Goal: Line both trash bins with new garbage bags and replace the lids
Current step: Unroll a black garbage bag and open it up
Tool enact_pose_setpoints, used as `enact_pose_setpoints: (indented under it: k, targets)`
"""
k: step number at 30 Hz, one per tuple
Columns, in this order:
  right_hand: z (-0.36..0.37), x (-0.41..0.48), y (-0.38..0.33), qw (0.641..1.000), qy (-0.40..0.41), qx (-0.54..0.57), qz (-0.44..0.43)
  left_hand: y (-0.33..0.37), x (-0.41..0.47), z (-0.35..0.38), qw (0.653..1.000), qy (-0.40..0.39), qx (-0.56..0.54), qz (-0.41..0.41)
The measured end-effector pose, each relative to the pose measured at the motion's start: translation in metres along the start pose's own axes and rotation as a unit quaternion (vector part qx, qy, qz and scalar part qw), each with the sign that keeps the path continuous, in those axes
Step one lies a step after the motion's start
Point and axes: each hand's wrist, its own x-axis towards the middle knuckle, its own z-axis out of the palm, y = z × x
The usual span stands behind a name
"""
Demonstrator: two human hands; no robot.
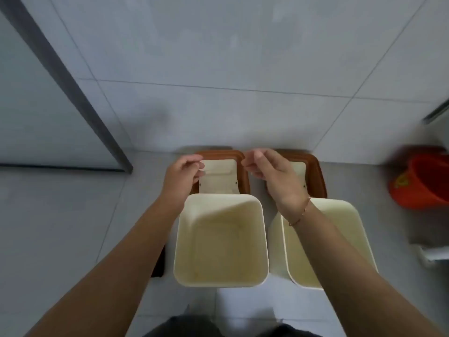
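Two cream square bins stand open side by side on the floor, the left bin [263, 239] and the right bin [359, 215]. Both are bare inside, with no bag showing. Behind them two brown-rimmed lids with cream centres lean at the wall, the left lid [220, 176] and the right lid [315, 173]. My left hand [182, 176] is pinched at the left lid's upper left corner. At that lid's upper right corner my right hand [269, 171] is pinched, its wrist crossing in front of the right lid. No garbage bag is in view.
A grey tiled wall rises behind the bins. A dark frame [73, 93] of a glass panel runs down on the left. An orange bucket [422, 183] sits at the right, with a white object [435, 254] below it. A dark item [159, 263] lies left of the left bin.
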Motion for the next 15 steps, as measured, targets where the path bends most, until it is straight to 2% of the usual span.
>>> enact_pose_setpoints:
  k: [4, 8, 12, 15]
  targets:
    - [0.017, -0.032, 0.015, 0.999, -0.016, -0.015, 0.029, -0.029, -0.026, -0.031, 0.996, 0.076, -0.029, -0.040]
    - [0.033, -0.046, 0.033, 0.996, -0.050, -0.053, 0.060, -0.096, -0.047, -0.072, 0.975, 0.185, 0.023, -0.120]
    - [0.046, -0.052, 0.053, 0.989, -0.069, -0.103, 0.076, -0.181, -0.061, -0.106, 0.942, 0.181, 0.199, -0.202]
    - [0.057, -0.049, 0.063, 0.984, -0.114, -0.113, 0.079, -0.229, -0.053, -0.116, 0.922, 0.152, 0.272, -0.232]
